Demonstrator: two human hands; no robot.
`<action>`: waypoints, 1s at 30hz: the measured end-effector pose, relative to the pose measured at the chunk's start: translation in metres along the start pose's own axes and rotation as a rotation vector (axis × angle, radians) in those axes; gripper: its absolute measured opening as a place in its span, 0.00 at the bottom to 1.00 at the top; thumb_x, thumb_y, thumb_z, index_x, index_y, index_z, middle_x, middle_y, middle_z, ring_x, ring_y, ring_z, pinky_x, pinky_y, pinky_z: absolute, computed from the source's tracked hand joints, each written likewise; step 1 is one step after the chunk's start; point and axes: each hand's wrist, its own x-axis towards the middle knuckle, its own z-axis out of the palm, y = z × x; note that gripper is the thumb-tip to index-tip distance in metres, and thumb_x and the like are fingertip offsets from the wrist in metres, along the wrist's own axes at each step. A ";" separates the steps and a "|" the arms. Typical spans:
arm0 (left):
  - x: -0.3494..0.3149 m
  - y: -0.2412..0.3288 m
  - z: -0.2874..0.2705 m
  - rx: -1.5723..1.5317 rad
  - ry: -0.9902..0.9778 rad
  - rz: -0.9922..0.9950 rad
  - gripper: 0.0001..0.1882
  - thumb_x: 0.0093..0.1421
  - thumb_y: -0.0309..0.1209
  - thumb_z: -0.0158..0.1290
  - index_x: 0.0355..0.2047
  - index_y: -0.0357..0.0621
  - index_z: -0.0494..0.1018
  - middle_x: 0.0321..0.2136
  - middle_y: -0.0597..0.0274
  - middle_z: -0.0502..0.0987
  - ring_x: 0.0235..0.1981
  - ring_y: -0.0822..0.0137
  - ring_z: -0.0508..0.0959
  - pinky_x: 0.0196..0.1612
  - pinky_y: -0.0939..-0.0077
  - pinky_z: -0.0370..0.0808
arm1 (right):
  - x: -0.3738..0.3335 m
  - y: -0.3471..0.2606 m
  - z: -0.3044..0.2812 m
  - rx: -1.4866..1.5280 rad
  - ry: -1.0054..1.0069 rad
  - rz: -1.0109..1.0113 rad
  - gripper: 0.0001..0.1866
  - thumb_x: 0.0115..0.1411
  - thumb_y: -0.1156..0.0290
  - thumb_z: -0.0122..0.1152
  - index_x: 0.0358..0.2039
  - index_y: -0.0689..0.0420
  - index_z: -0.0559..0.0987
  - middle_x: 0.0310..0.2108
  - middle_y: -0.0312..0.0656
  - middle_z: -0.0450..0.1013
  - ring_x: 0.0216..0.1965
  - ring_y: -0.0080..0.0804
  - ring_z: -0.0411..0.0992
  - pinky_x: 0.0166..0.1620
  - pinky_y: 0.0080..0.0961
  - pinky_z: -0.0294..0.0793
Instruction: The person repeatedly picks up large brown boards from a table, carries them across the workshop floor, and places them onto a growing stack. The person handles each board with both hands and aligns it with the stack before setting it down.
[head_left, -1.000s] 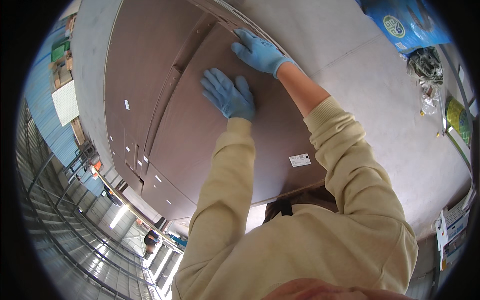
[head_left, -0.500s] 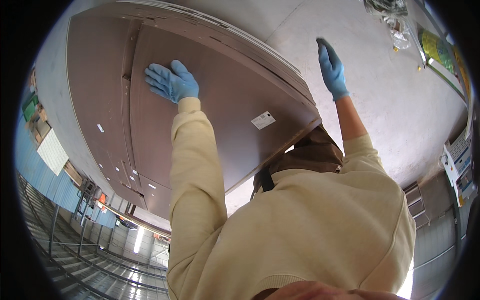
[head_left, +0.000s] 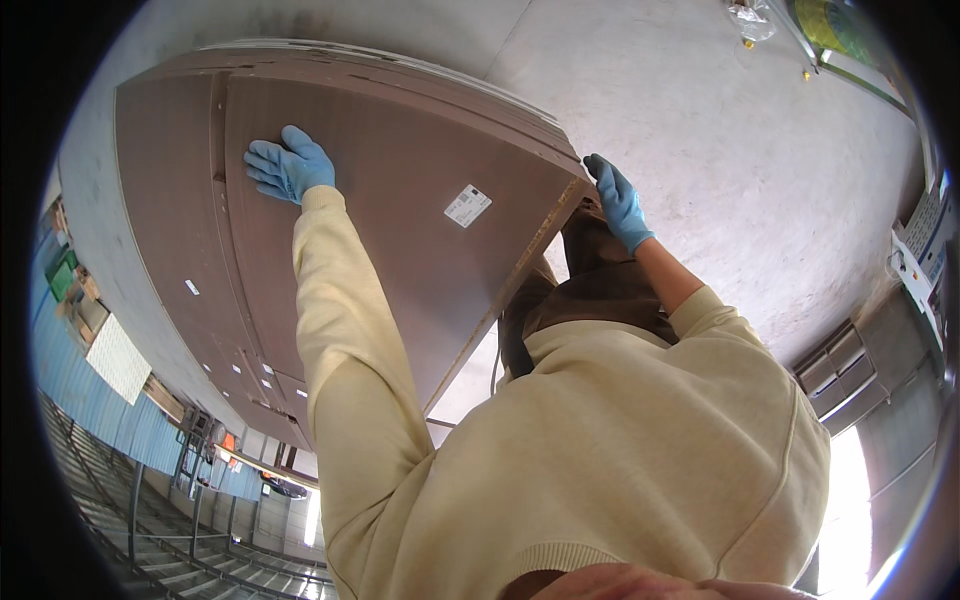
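Note:
A large dark brown panel (head_left: 390, 250) lies on top of a stack of similar boards, left of my body. A white label (head_left: 467, 206) is stuck near its right end. My left hand (head_left: 292, 165), in a light blue glove, rests flat on the panel near its far side, with fingers stretched out and thumb raised apart. My right hand (head_left: 619, 205), gloved the same way, is by the panel's far right corner with its fingers extended. Whether its fingertips touch the corner, I cannot tell. Neither hand grips anything.
Another brown board (head_left: 165, 180) with small white stickers extends on the left, beyond a narrow seam. Grey concrete floor (head_left: 720, 130) surrounds the stack. Clear plastic wrap (head_left: 750, 20) lies far right. A brown cabinet-like piece (head_left: 840, 365) stands at right.
My right hand has come down and left, from over the floor to the panel's corner. My left hand stays flat on the panel. The view has shifted, moving the stack leftward in it.

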 end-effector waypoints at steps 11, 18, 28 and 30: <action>-0.189 -0.063 -0.034 -0.206 0.222 0.531 0.42 0.67 0.50 0.53 0.71 0.34 0.55 0.71 0.33 0.57 0.71 0.31 0.56 0.69 0.36 0.57 | -0.075 -0.038 0.023 -0.412 0.311 -0.509 0.29 0.70 0.59 0.55 0.64 0.65 0.70 0.69 0.60 0.62 0.69 0.59 0.62 0.69 0.46 0.61; -0.386 -0.255 -0.083 -0.167 0.176 -0.538 0.47 0.66 0.52 0.52 0.74 0.35 0.50 0.74 0.36 0.50 0.75 0.40 0.49 0.74 0.48 0.50 | -0.136 -0.101 0.094 -0.775 -0.072 -1.195 0.30 0.65 0.59 0.59 0.63 0.63 0.69 0.70 0.63 0.59 0.71 0.66 0.57 0.69 0.58 0.57; -0.593 -0.497 -0.064 -1.104 0.456 -1.831 0.40 0.63 0.62 0.54 0.54 0.33 0.77 0.49 0.44 0.81 0.50 0.50 0.79 0.56 0.57 0.73 | -0.304 -0.063 0.276 -1.016 -1.058 -1.679 0.29 0.62 0.57 0.62 0.59 0.60 0.73 0.70 0.54 0.61 0.70 0.60 0.58 0.69 0.57 0.58; -0.597 -0.515 -0.059 -1.090 0.513 -1.786 0.39 0.62 0.63 0.52 0.49 0.35 0.79 0.47 0.39 0.82 0.51 0.44 0.80 0.57 0.53 0.72 | -0.341 -0.044 0.308 -1.116 -1.162 -1.766 0.30 0.62 0.54 0.63 0.59 0.59 0.73 0.70 0.55 0.61 0.70 0.60 0.58 0.69 0.57 0.57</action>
